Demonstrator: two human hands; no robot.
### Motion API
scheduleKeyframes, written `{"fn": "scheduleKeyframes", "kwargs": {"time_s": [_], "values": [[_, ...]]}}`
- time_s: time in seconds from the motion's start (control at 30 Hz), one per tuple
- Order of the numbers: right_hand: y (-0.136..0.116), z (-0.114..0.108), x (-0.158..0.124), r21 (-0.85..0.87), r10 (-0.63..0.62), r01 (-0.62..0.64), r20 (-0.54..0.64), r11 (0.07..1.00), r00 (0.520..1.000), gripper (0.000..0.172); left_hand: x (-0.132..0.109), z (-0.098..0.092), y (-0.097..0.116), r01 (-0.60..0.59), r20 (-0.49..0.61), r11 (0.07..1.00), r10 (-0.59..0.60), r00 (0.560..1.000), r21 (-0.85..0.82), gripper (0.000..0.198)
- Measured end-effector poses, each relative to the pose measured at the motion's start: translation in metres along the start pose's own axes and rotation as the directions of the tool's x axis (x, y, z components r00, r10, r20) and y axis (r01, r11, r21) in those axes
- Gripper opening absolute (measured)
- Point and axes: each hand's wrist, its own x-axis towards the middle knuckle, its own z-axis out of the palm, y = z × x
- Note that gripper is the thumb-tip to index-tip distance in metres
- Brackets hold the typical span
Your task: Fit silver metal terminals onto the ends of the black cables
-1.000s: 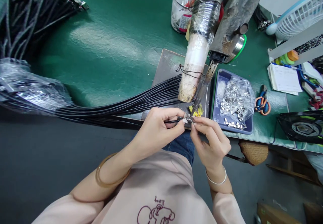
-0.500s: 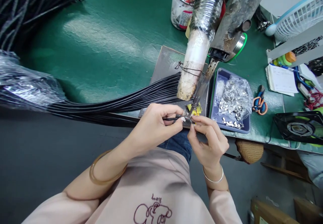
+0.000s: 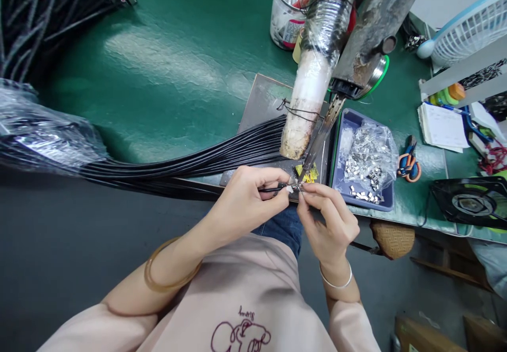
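Thumb and fingers of my left hand (image 3: 241, 201) pinch a black cable (image 3: 270, 189) near its end. My right hand (image 3: 330, 214) is closed in a pinch just to the right of that end, with a small shiny piece at its fingertips too tiny to name. Between the two hands, a soldering iron (image 3: 322, 130) points down from a mount, its tip at the cable end. Behind my left hand, a bundle of black cables (image 3: 190, 163) lies across the bench edge onto a grey metal plate (image 3: 259, 95). Yellow bits (image 3: 311, 173) lie under the tip.
A plastic-wrapped duct (image 3: 303, 98) hangs left of the iron. To the right are a blue tray (image 3: 390, 201) of small metal parts, orange-handled cutters (image 3: 409, 166), a notepad (image 3: 441, 124) and a black fan (image 3: 471, 201). Behind stand a clear tub (image 3: 279, 21) and a solder spool (image 3: 376, 80).
The whole view has shifted slightly, with the bench items a little farther right and lower. Both hands keep their pinches at the iron's tip; little else differs.
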Motion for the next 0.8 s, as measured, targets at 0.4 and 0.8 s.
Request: {"fn": "scheduleKeyframes", "kwargs": {"time_s": [0.4, 0.8], "values": [[-0.003, -0.001, -0.002, 0.029, -0.026, 0.026, -0.021, 0.999, 0.999, 0.02, -0.003, 0.0, -0.001, 0.004, 0.024, 1.0, -0.004, 1.0, 0.014, 0.014], [0.0, -0.006, 0.0, 0.337, 0.244, -0.273, 0.128, 0.901, 0.961, 0.017, -0.019, 0.002, -0.012, -0.174, -0.001, 0.979, 0.175, 0.985, 0.107, 0.019]]}}
